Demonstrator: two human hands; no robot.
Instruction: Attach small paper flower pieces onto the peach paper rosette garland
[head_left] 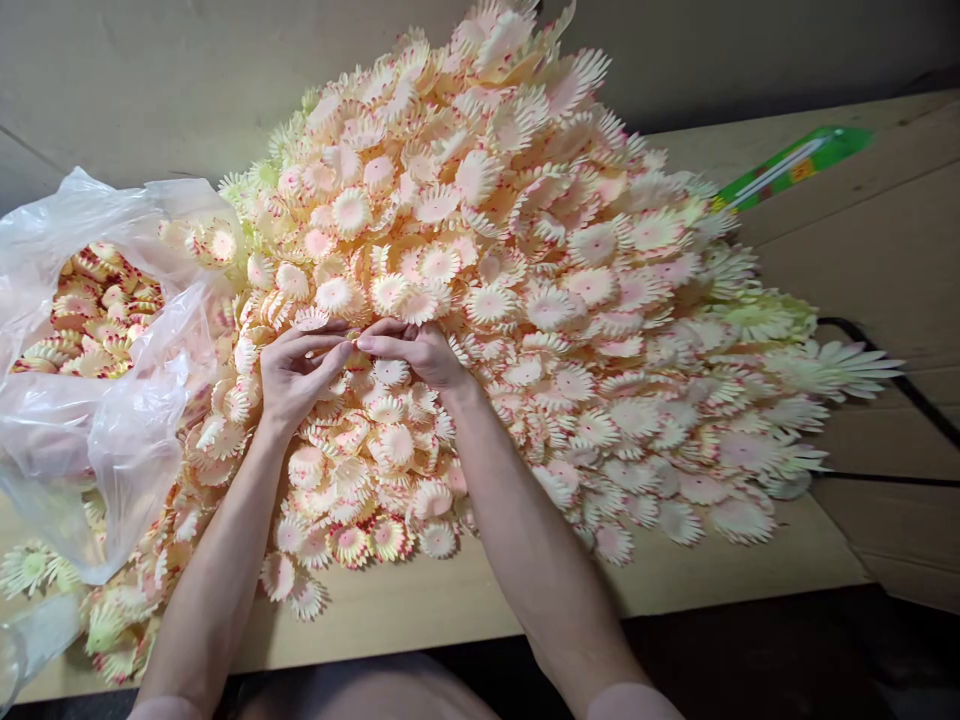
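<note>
Landmark: heap of petal discs (pixel 592 285), frilled, cream to pink with reddish tips, spread over the table (pixel 420 600). Progress, left to right: at the heap's left edge, more small discs (pixel 112 310) lie inside a plastic bag (pixel 142 425) with its mouth spread; cannot tell whether these are worked or unworked. Over the heap's near-left part, left hand (pixel 300 365) has thumb and finger in a narrow pinch; just right of it, right hand (pixel 424 350) shows a similar narrow pinch, tips touching or nearly touching the left's. Whatever sits between them is too small to make out, so cannot say what is held. Judgement: a fine fingertip step is under way; most of the heap lies loose, and no separate finished group can be picked out. Surroundings, same order: clear container (pixel 45 635), cut by the frame, at the heap's near-left corner; bag crowding the heap's left flank; green packet (pixel 817 160) at its far-right edge; brown panel (pixel 862 250) and dark cord (pixel 930 412) beyond its right end. Obstruction: discs crowd around both hands; a dropped piece would likely be lost among its neighbours.
</note>
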